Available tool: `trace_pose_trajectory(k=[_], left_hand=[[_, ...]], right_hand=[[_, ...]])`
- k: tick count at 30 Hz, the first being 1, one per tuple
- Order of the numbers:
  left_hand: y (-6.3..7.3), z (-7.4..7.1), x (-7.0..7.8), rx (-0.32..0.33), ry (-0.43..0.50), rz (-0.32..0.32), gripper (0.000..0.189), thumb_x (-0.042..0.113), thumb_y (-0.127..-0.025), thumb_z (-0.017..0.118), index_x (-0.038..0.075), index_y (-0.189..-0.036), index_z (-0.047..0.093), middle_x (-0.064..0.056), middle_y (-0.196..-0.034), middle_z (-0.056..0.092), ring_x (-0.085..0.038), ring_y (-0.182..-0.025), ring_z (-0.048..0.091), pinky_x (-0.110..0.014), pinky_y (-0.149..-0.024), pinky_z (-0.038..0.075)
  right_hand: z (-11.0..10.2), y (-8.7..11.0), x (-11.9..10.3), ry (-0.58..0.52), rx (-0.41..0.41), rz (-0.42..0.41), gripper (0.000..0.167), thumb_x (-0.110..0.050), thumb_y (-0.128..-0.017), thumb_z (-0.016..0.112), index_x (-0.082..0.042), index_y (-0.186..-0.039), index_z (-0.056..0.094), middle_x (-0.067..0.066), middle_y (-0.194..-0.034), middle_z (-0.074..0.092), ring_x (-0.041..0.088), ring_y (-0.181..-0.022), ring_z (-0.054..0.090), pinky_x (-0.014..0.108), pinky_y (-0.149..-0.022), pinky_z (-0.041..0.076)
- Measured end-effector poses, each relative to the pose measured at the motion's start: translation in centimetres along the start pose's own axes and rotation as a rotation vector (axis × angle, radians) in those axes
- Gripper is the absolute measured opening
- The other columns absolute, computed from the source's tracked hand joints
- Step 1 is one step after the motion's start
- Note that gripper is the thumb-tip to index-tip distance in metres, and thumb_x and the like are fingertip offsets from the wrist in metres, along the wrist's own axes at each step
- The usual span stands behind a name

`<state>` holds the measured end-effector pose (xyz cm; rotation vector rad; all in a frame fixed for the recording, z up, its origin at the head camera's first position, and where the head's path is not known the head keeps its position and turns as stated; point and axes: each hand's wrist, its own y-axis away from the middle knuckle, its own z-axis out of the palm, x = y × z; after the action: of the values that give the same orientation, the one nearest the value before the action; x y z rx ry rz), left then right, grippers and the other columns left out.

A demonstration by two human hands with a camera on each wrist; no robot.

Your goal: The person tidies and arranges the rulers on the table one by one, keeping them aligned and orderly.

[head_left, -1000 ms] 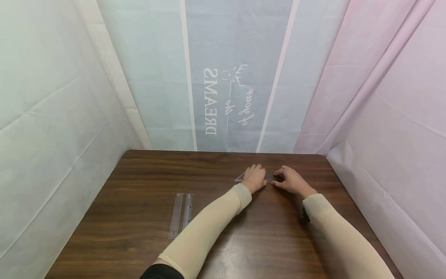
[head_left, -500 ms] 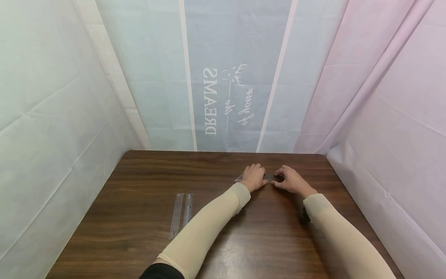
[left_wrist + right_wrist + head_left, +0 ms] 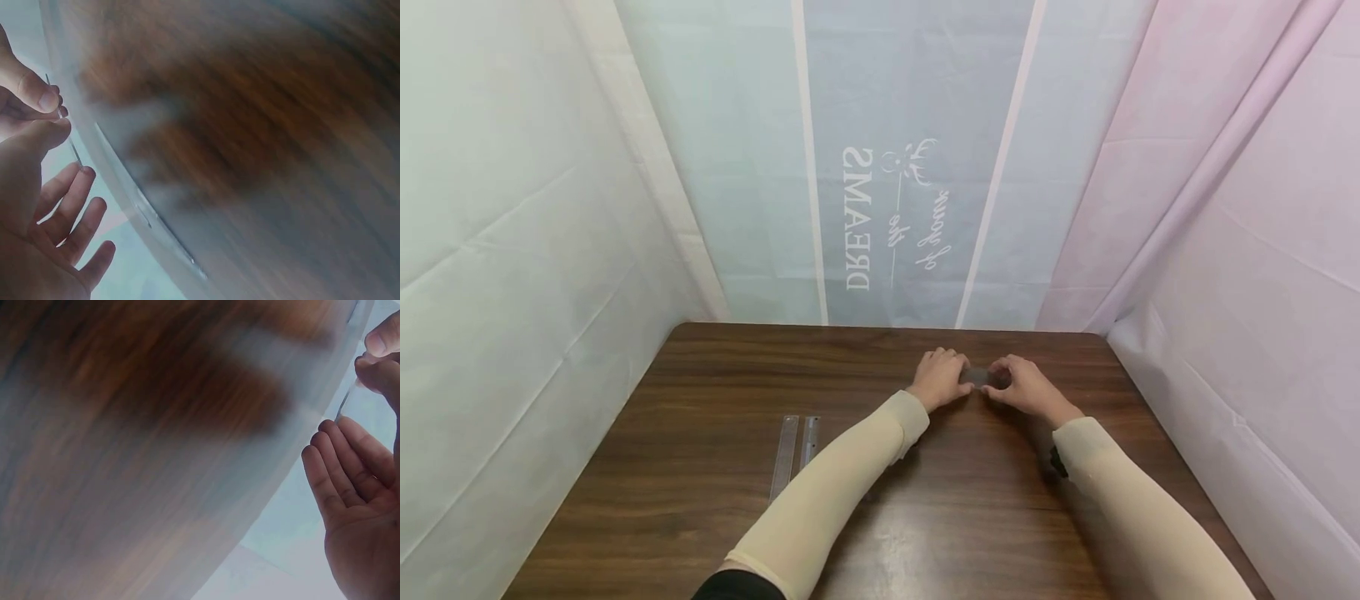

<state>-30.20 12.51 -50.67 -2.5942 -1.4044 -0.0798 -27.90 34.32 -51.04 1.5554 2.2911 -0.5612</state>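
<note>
Near the far edge of the table, my left hand point(image 3: 937, 379) and right hand point(image 3: 1027, 388) face each other across a small thin, see-through grey plate point(image 3: 976, 377). Each hand pinches one side of it between thumb and fingers. Edge-on, the plate point(image 3: 76, 154) is a fine line in the left wrist view, above the tabletop; its exact kind cannot be told. Below the left hand, a flat clear piece point(image 3: 156, 215) with a long straight edge lies on the table. The left hand hides that spot in the head view.
Two rulers lie side by side at the left: a clear ruler point(image 3: 786, 454) and a bluish ruler point(image 3: 809, 442). My left forearm covers their near ends. The brown wooden table point(image 3: 700, 392) meets a printed cloth backdrop point(image 3: 895, 83) at its far edge.
The left hand has shifted slightly left and away, and more of the grey plate shows between the hands. The clear triangular corner beside the left hand has gone from sight. The right hand has barely moved.
</note>
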Motion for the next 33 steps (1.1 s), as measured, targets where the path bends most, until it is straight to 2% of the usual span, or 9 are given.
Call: trace_pose_trajectory(k=[7, 13, 18, 26, 33], left_hand=[[0.9, -0.4, -1.0, 0.020, 0.004, 0.009, 0.043, 0.049, -0.102, 0.073, 0.021, -0.134, 0.073, 0.004, -0.128, 0.071, -0.017, -0.120, 0.062, -0.037, -0.111, 0.048], [2.0, -0.9, -2.0, 0.031, -0.009, 0.020, 0.043, 0.050, -0.102, 0.073, 0.022, -0.134, 0.073, 0.005, -0.127, 0.072, -0.017, -0.119, 0.063, -0.037, -0.110, 0.048], [3.0, -1.5, -2.8, 0.045, -0.002, 0.038, 0.043, 0.050, -0.101, 0.074, 0.021, -0.133, 0.074, 0.005, -0.126, 0.072, -0.016, -0.116, 0.063, -0.037, -0.110, 0.048], [4.9, -2.1, -4.0, 0.070, 0.016, 0.071, 0.041, 0.044, -0.100, 0.076, 0.020, -0.133, 0.074, 0.003, -0.125, 0.072, -0.018, -0.115, 0.063, -0.038, -0.108, 0.050], [6.4, -2.6, -4.8, 0.079, 0.049, 0.089, 0.044, 0.046, -0.100, 0.077, 0.020, -0.135, 0.074, 0.003, -0.124, 0.071, -0.017, -0.111, 0.064, -0.036, -0.102, 0.051]], right_hand=[[0.4, -0.1, -1.2, -0.029, -0.018, 0.015, 0.041, -0.018, -0.097, 0.082, 0.006, -0.127, 0.068, 0.020, -0.117, 0.071, 0.034, -0.105, 0.070, 0.055, -0.090, 0.060], [0.9, -0.3, -2.4, -0.016, -0.009, -0.028, 0.048, -0.018, -0.096, 0.084, 0.008, -0.133, 0.067, 0.019, -0.117, 0.070, 0.032, -0.103, 0.068, 0.053, -0.089, 0.059], [1.1, -0.3, -3.7, 0.019, -0.018, -0.062, 0.048, -0.022, -0.094, 0.086, 0.006, -0.131, 0.070, 0.012, -0.109, 0.067, 0.026, -0.097, 0.064, 0.049, -0.086, 0.057], [1.5, 0.2, -5.3, 0.005, -0.027, -0.099, 0.044, -0.020, -0.095, 0.086, 0.004, -0.129, 0.071, 0.010, -0.109, 0.068, 0.025, -0.097, 0.064, 0.048, -0.086, 0.057], [1.8, 0.4, -6.7, 0.000, -0.042, -0.122, 0.043, -0.022, -0.095, 0.086, 0.001, -0.129, 0.072, 0.008, -0.107, 0.068, 0.021, -0.093, 0.063, 0.045, -0.082, 0.057]])
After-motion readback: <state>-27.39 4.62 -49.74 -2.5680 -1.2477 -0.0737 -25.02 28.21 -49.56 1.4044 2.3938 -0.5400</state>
